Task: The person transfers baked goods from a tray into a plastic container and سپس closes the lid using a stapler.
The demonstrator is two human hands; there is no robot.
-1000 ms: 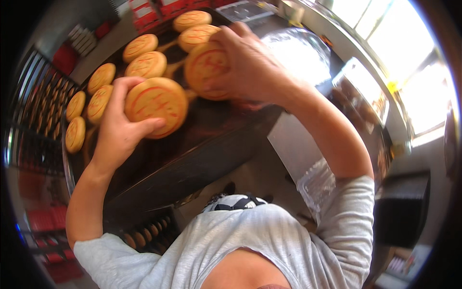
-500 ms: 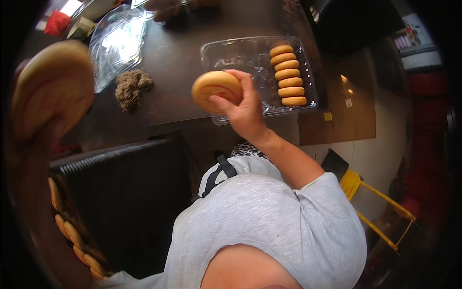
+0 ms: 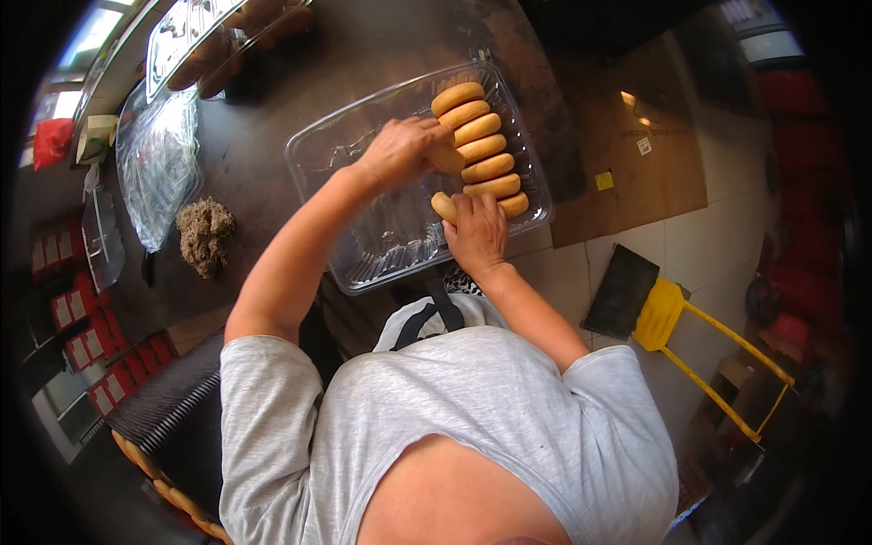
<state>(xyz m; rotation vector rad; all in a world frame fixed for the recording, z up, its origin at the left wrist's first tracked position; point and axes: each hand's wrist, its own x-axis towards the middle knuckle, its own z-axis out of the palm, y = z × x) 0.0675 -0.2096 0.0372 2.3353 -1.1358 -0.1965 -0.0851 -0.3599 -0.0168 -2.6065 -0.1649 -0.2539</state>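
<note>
A clear plastic tray (image 3: 350,259) lies on the dark table in front of me. Along its right side, several round golden pastries (image 3: 480,149) stand on edge in a row. My left hand (image 3: 400,153) is over the tray, its fingers closed round a pastry (image 3: 445,159) close to the row's left side. At the near end of the row, my right hand (image 3: 479,234) grips another pastry (image 3: 443,207). Its fingertips are close against the row, and whether they touch it I cannot tell.
A crumpled clear plastic cover (image 3: 162,154) and a brown fibrous clump (image 3: 205,234) lie left of the tray. Another clear tray of pastries (image 3: 218,54) stands at the far left. More pastries (image 3: 173,495) line a black ribbed surface (image 3: 168,400). A yellow metal frame (image 3: 718,341) stands at right.
My left hand has swung from the far left to the tray with its pastry. My right hand has lowered its pastry into the tray beside the row. The view has turned.
</note>
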